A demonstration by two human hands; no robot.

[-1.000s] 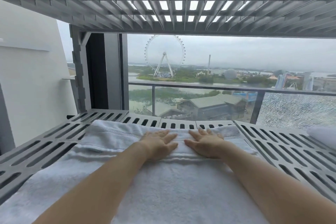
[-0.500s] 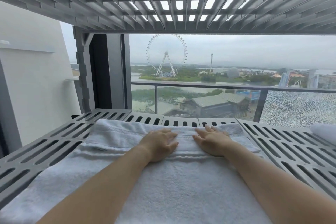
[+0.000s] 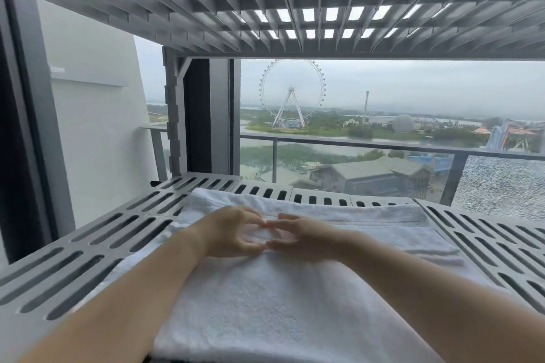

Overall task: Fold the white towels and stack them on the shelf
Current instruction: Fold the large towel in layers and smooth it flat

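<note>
A folded white towel (image 3: 265,300) lies on the grey slotted shelf (image 3: 97,262), with another white layer showing under it at the far edge and right side. My left hand (image 3: 233,233) and my right hand (image 3: 298,237) hover just over the towel's middle, fingers curved, fingertips of both hands almost touching each other. Neither hand holds anything. Both forearms stretch across the towel from the near edge.
A second slotted shelf (image 3: 295,3) hangs close overhead. A grey upright post (image 3: 174,115) stands at the back left beside a white wall (image 3: 97,132). Behind the shelf is a glass balcony railing (image 3: 354,144).
Both hands were pressed flat on the towel, fingers spread forward. Now they have lifted slightly and turned inward, fingertips meeting. The camera has shifted closer and to the right.
</note>
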